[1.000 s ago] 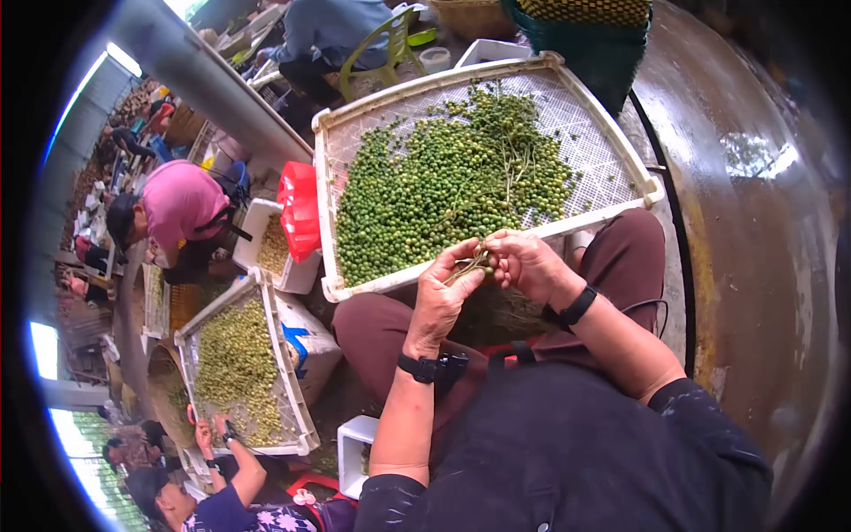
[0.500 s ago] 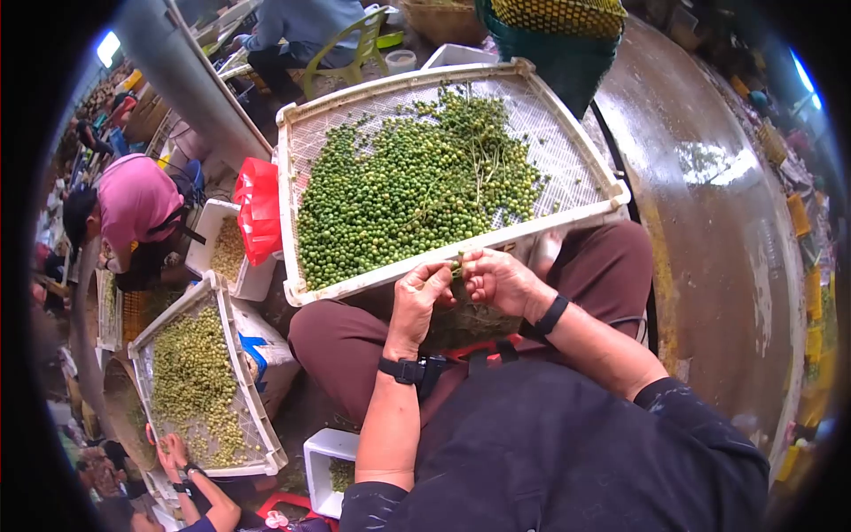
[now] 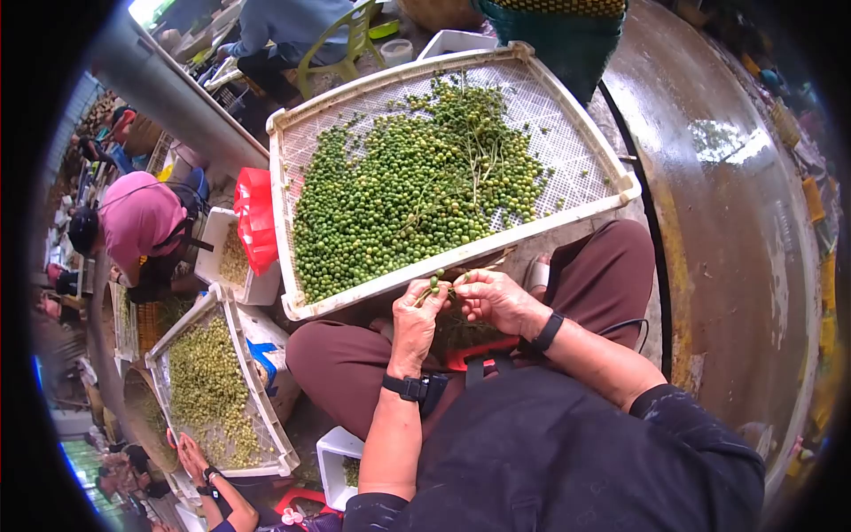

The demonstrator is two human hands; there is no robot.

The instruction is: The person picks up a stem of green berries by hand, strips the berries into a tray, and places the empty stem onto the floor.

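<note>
A white mesh tray (image 3: 576, 164) full of small round green fruits (image 3: 390, 191) lies in front of my knees, with thin stems among the fruits at its right. Just past its near edge, my left hand (image 3: 417, 319) pinches a small sprig with green fruits (image 3: 434, 282) between thumb and finger. Close beside it, my right hand (image 3: 496, 301) is closed at the other side of the sprig, its fingertips on a bit of green stem. The two hands are slightly apart.
A red plastic bag (image 3: 254, 217) hangs at the tray's left. Lower left stands another fruit tray (image 3: 253, 372), with a co-worker's hands (image 3: 193, 461) near it. A person in pink (image 3: 142, 213) bends over at the left. A white box (image 3: 332, 465) sits by my left elbow.
My hands have moved slightly apart, and green fruits now show above my left fingertips. The co-worker's hands at lower left have come together. The whole view has shifted a little.
</note>
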